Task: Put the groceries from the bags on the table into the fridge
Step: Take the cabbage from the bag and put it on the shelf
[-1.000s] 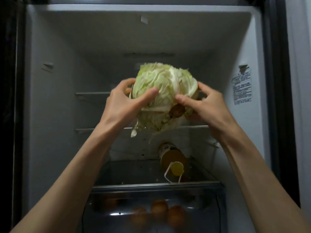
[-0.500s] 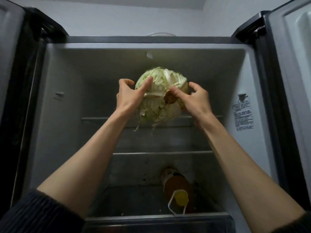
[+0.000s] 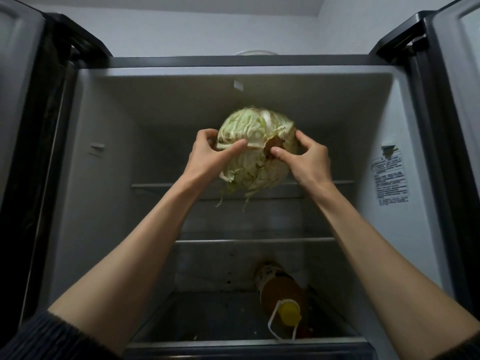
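Both hands — left hand [image 3: 207,154] and right hand [image 3: 307,159] — curl around the cabbage [image 3: 255,149], holding it up inside the open fridge [image 3: 109,157], above the top shelf [image 3: 293,184]. A bottle [image 3: 281,292] with a yellow cap lies far below.

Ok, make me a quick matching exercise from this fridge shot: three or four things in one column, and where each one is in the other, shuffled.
Things:
1. cabbage
2. bottle
3. sticker
4. left hand

Places:
A. on the fridge's right inner wall
B. lying on the bottom shelf
E. held between both hands, over the top shelf
D. gripping the cabbage's left side

Pairs: 1-E, 2-B, 3-A, 4-D
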`<state>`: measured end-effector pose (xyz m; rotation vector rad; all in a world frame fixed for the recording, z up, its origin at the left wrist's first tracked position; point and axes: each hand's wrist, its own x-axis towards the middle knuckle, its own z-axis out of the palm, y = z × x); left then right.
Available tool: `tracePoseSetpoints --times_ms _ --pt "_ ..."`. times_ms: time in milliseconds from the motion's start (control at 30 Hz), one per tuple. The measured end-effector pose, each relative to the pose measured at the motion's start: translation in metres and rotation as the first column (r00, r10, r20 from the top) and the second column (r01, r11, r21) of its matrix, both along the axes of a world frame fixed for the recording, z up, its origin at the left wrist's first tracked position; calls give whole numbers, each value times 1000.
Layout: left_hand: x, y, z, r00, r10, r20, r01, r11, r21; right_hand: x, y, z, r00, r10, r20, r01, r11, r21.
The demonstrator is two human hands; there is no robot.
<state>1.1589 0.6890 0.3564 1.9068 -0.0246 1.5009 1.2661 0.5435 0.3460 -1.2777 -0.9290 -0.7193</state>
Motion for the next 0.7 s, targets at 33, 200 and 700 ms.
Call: tracePoseSetpoints --times_ms 33,200,700 --pt "-2 -1 -3 1000 0 21 0 1000 0 -2 0 -3 1000 19 4 -19 1000 16" --pt "-28 -20 -35 989 65 133 -77 993 84 -17 -2 -41 983 181 9 -181 976 122" --pt "-103 -41 -180 798 585 -142 -555 806 205 -72 7 -215 726 550 -413 -563 820 102"
